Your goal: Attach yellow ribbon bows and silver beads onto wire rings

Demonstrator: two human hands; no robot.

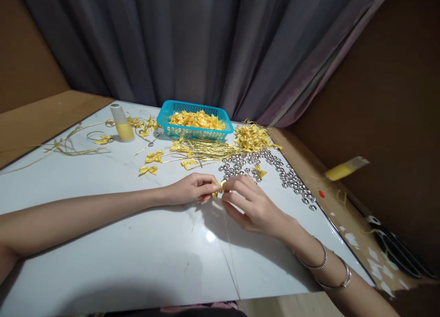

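Note:
Near the middle of the white table, my left hand point(192, 188) is closed in a pinch on a small yellow ribbon bow point(215, 193). Close against it, my right hand point(252, 202) has its thumb and forefinger pinched on what looks like gold cord point(223, 183) beside the bow. Fingers partly hide both the bow and the point where the cord meets it. A thin strand point(229, 243) trails from the hands toward the table's front edge. Just beyond my right hand lie many silver rings point(237, 163) and a loose bow point(260, 172).
A blue basket point(195, 134) full of yellow bows stands at the back. Before it lie gold cords point(211, 150), with a pile of bows point(252, 137) alongside. A glue bottle point(123, 124) stands left; another bottle point(346, 168) and black-handled scissors point(400, 253) are at right.

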